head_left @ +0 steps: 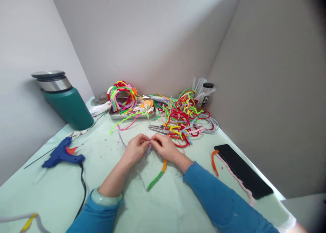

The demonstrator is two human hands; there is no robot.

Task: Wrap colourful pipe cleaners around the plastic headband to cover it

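My left hand [138, 147] and my right hand [163, 145] meet at mid-table, fingertips pinched together on a thin lilac pipe cleaner [121, 138]. One end of it trails out beyond my left hand, and a short bit hangs below the fingertips. Under my right wrist lies a green and orange pipe cleaner piece [156, 180]. A thin pale strand [141, 178] rests just left of it. Scissors [159, 129] with blades pointing left lie just beyond my right hand, their handles partly among the pipe cleaners.
Behind my hands are a metal tray [129, 116] of craft pieces and a tangled pipe cleaner heap [180, 111]. At left stand a green bottle [68, 105] and a blue glue gun [62, 153] with its cord. A black phone-like slab [243, 170] lies at right beside a pink pipe cleaner [235, 177].
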